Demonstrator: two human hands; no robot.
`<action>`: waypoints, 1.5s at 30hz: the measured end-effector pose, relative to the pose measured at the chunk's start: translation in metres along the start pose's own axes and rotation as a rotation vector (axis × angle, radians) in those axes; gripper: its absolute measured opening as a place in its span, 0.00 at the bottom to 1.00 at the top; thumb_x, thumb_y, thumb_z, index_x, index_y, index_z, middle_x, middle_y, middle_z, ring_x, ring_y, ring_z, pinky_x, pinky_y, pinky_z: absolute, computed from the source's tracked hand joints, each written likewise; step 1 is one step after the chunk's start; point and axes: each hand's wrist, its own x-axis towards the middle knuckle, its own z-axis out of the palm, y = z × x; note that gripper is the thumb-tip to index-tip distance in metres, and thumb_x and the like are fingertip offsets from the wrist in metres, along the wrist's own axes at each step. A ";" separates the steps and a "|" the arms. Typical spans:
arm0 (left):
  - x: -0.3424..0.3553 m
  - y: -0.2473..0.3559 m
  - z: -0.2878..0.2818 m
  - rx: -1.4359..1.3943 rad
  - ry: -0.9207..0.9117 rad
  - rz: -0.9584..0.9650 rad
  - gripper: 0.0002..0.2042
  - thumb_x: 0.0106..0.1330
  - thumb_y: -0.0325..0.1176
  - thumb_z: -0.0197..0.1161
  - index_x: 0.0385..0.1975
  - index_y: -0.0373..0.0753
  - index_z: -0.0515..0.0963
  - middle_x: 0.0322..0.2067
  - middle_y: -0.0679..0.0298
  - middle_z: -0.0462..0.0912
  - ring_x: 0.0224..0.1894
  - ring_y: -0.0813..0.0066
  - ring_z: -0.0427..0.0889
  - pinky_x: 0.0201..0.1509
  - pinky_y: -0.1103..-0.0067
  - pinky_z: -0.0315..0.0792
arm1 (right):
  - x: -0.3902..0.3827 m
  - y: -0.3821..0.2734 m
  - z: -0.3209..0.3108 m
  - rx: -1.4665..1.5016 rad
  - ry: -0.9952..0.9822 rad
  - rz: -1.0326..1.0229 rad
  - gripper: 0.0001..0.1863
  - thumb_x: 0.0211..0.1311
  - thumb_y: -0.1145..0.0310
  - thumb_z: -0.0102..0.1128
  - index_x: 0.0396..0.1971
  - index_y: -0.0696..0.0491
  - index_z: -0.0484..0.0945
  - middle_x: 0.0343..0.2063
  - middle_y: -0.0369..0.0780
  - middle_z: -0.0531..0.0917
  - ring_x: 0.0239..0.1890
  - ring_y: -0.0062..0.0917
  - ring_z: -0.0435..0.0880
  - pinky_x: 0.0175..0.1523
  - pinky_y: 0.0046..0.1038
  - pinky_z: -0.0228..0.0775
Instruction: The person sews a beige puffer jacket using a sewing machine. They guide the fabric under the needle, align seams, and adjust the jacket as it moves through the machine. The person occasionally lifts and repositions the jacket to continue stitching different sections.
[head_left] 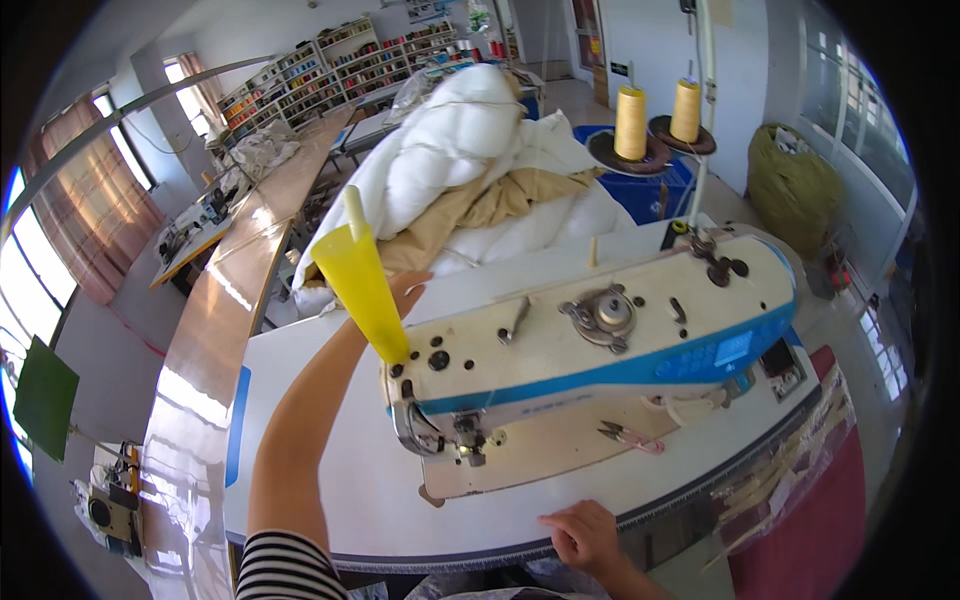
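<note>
A white and blue sewing machine [560, 345] sits on the white table in front of me. My left hand [408, 288] reaches past the machine's left end, near the tan and white fabric; a yellow cone-shaped holder [360, 285] partly hides it, but its visible fingers are stretched out. At the table's front edge is my right hand [585, 535], fingers loosely bent, thumb apart from the index finger, and nothing seen in it. Small thread snips [635, 437] with pink handles lie under the machine arm. Behind the machine is a heap of puffy white quilted fabric [450, 140] with a tan piece [480, 215].
Two yellow thread cones [631, 122] stand on a stand at the back right. A green sack [793, 185] rests by the wall. To the left runs a long brown table [225, 290]; shelves of thread spools [330, 65] line the far wall.
</note>
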 end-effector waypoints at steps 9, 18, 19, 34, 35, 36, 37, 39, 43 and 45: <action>-0.251 0.156 -0.034 -0.022 -0.042 -0.344 0.14 0.71 0.24 0.54 0.53 0.36 0.79 0.54 0.51 0.81 0.59 0.53 0.77 0.64 0.69 0.69 | -0.019 0.023 -0.097 0.124 0.418 0.378 0.08 0.59 0.81 0.52 0.30 0.55 0.80 0.22 0.37 0.80 0.22 0.19 0.77 0.29 0.22 0.68; -0.339 0.263 -0.020 -0.165 0.176 -0.517 0.13 0.71 0.20 0.52 0.49 0.32 0.82 0.52 0.53 0.82 0.59 0.58 0.78 0.65 0.70 0.68 | 0.014 0.254 -0.278 -1.068 0.239 0.639 0.31 0.67 0.49 0.60 0.53 0.63 0.76 0.50 0.49 0.81 0.51 0.43 0.79 0.52 0.40 0.74; -0.345 0.276 -0.023 -0.181 0.180 -0.534 0.13 0.70 0.20 0.52 0.49 0.32 0.82 0.52 0.53 0.82 0.59 0.58 0.78 0.65 0.70 0.69 | 0.024 0.257 -0.275 -1.064 0.167 0.723 0.33 0.65 0.46 0.61 0.53 0.64 0.76 0.50 0.49 0.81 0.52 0.44 0.78 0.52 0.41 0.74; -0.318 0.390 -0.003 -0.710 0.229 -0.391 0.11 0.70 0.16 0.49 0.42 0.29 0.81 0.39 0.52 0.85 0.47 0.64 0.85 0.52 0.74 0.76 | -0.015 0.207 -0.272 -0.372 0.613 0.723 0.25 0.66 0.54 0.61 0.48 0.63 0.77 0.35 0.53 0.85 0.36 0.42 0.88 0.46 0.41 0.77; -0.307 0.405 0.003 -0.818 0.174 -0.381 0.11 0.73 0.19 0.50 0.45 0.28 0.80 0.39 0.51 0.85 0.43 0.66 0.85 0.50 0.76 0.78 | -0.027 0.174 -0.252 -0.011 0.711 0.712 0.23 0.69 0.56 0.60 0.48 0.62 0.77 0.38 0.49 0.85 0.38 0.34 0.87 0.46 0.36 0.77; -0.297 0.417 0.010 -0.948 0.040 -0.474 0.12 0.75 0.22 0.50 0.51 0.28 0.78 0.41 0.52 0.85 0.43 0.66 0.86 0.52 0.75 0.78 | -0.037 0.131 -0.233 0.354 0.793 0.692 0.20 0.71 0.58 0.58 0.49 0.62 0.77 0.40 0.44 0.85 0.39 0.27 0.87 0.47 0.31 0.78; -0.285 0.427 0.021 -1.033 -0.069 -0.470 0.14 0.76 0.24 0.50 0.56 0.27 0.76 0.43 0.52 0.85 0.43 0.68 0.85 0.53 0.75 0.78 | -0.046 0.092 -0.213 0.418 0.776 0.629 0.19 0.73 0.60 0.57 0.50 0.61 0.77 0.41 0.41 0.84 0.41 0.23 0.84 0.48 0.28 0.76; -0.257 0.448 0.044 -1.182 -0.307 -0.400 0.20 0.78 0.28 0.50 0.67 0.29 0.67 0.51 0.51 0.82 0.54 0.67 0.81 0.59 0.73 0.75 | -0.069 0.029 -0.177 0.538 0.767 0.567 0.18 0.74 0.63 0.56 0.53 0.61 0.76 0.43 0.37 0.83 0.44 0.18 0.81 0.51 0.23 0.74; -0.224 0.476 0.084 -1.504 -0.474 -0.278 0.26 0.79 0.37 0.51 0.71 0.32 0.58 0.63 0.52 0.72 0.65 0.66 0.71 0.65 0.68 0.72 | -0.095 -0.051 -0.102 0.711 0.675 0.654 0.19 0.74 0.64 0.55 0.57 0.60 0.73 0.47 0.36 0.81 0.48 0.16 0.76 0.54 0.21 0.69; -0.227 0.478 0.089 -1.607 -0.492 -0.356 0.26 0.78 0.36 0.52 0.71 0.31 0.59 0.61 0.55 0.73 0.63 0.66 0.72 0.66 0.67 0.73 | -0.100 -0.076 -0.081 0.765 0.620 0.670 0.20 0.74 0.63 0.55 0.58 0.60 0.72 0.48 0.36 0.80 0.49 0.17 0.76 0.55 0.21 0.69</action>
